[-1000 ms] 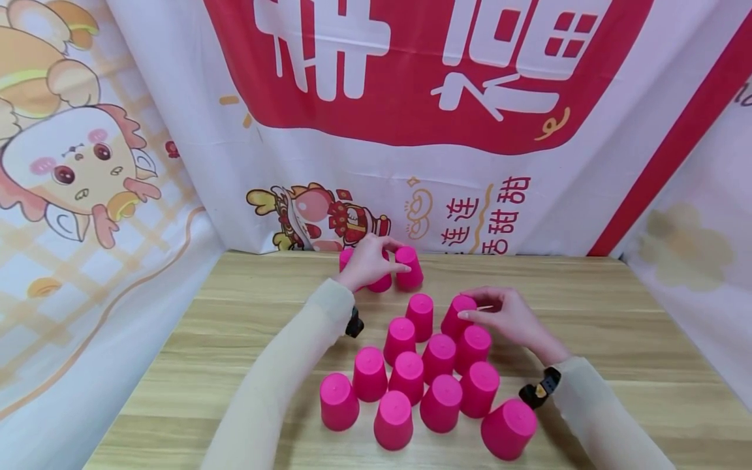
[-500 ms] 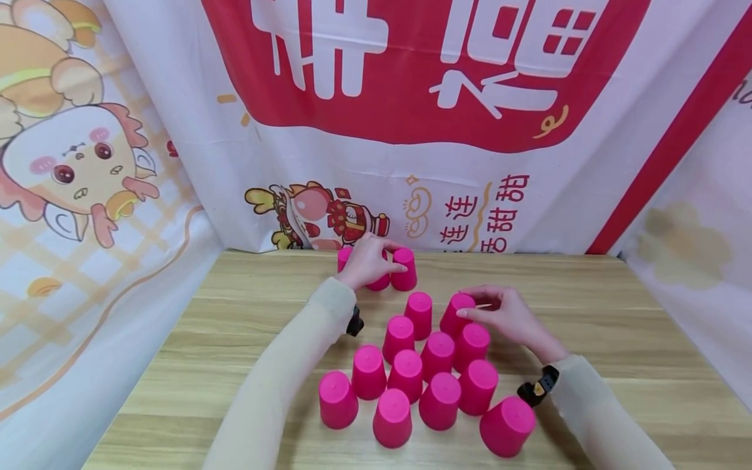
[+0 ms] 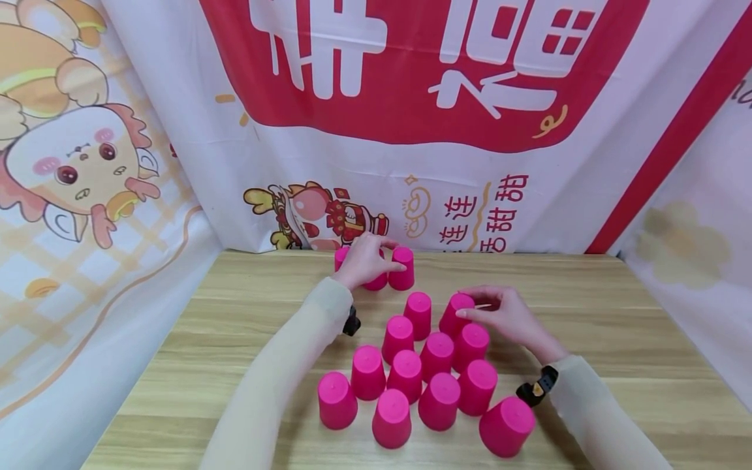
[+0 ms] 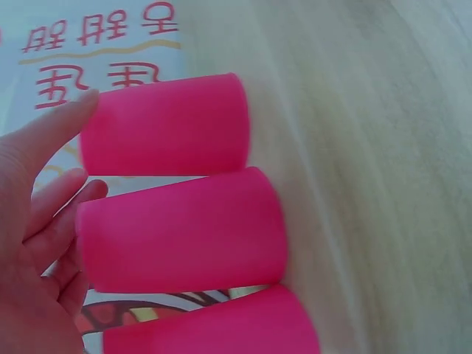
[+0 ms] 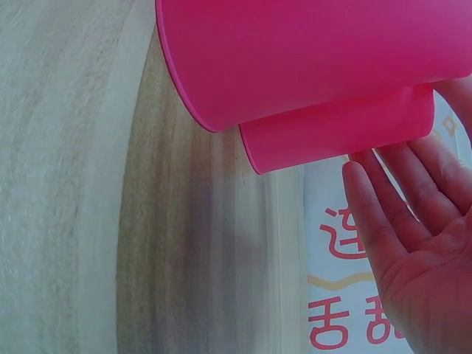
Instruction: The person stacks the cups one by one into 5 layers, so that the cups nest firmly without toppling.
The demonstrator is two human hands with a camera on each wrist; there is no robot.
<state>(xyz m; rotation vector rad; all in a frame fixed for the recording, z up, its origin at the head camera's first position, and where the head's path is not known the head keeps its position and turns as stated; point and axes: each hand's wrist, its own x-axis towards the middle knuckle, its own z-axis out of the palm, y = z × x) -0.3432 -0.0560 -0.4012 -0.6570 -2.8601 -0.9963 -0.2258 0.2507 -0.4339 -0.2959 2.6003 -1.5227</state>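
Head view. Near the back edge of the wood-grain tabletop (image 3: 205, 346), pinches the right-end pink cup (image 3: 402, 280) of three in left hand (image 3: 365, 260); in right hand (image 3: 506, 318), grips the rear-right cup (image 3: 452, 321) of a smooth, tapered, mouth-down cup cluster (image 3: 437, 356). Shows open room along both sides.

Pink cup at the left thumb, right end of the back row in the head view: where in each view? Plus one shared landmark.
Head: the cup is just below and right of centre, at the left hand.
Left wrist: topmost of three cups, upper left.
Right wrist: not in it; cups there are others, near the right hand.
Shared landmark: red lettering on the backdrop.
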